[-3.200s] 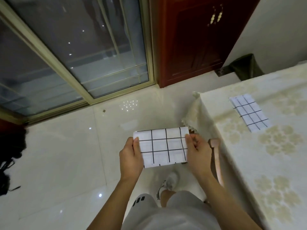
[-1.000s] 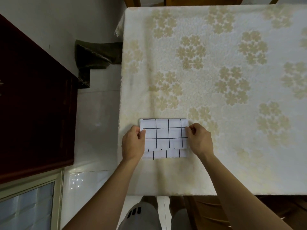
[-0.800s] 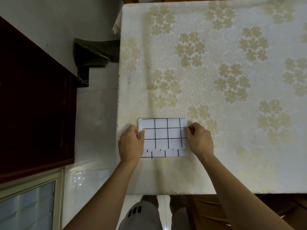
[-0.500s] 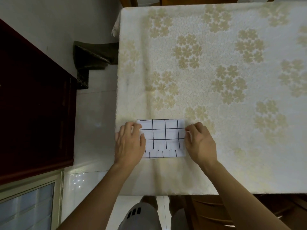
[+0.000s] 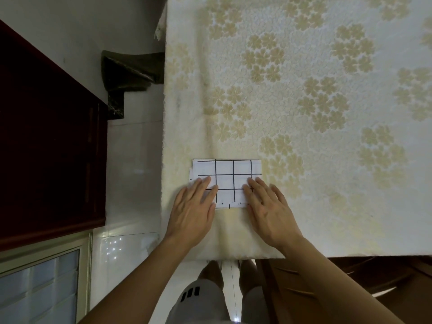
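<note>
- Left hand [image 5: 191, 213] is laid flat, palm down, with the fingers [image 5: 208, 185] straight and held close together; nothing is gripped by it.
- Its fingertips are pressed on the near left part of the folded grid sheet [image 5: 230, 176], and its palm is spread over the sheet's near left corner and the tablecloth [image 5: 304, 113] beside it.
- The right hand [image 5: 271, 211] is held the same way: flat, palm down, fingers [image 5: 254, 185] straight and slightly spread, with nothing clasped.
- Its fingertips are set on the near right part of the sheet, and the palm is rested on the tablecloth just right of the sheet's near corner.
- A strip of the sheet's near edge is left uncovered between the two hands.
- The folded grid sheet is laid flat on the tablecloth, close to the near left corner of the table, with its long edges roughly parallel to the table's near edge.
- White layers crossed by black lines are shown; the far half is left bare, and the edge of a lower layer is seen jutting out a little on the left side.
- The tablecloth is patterned with pale yellow flower clusters and is draped over the table's near and left edges.
- A dark red cabinet [image 5: 46, 136] is seen well to the left, across a strip of glossy floor tile [image 5: 133, 164].
- A bin lined with a dark bag [image 5: 131, 73] is placed by the wall, just left of the table's far part.
- A wooden chair [image 5: 304, 288] is tucked under the table's near edge, to the right of the person's legs.
</note>
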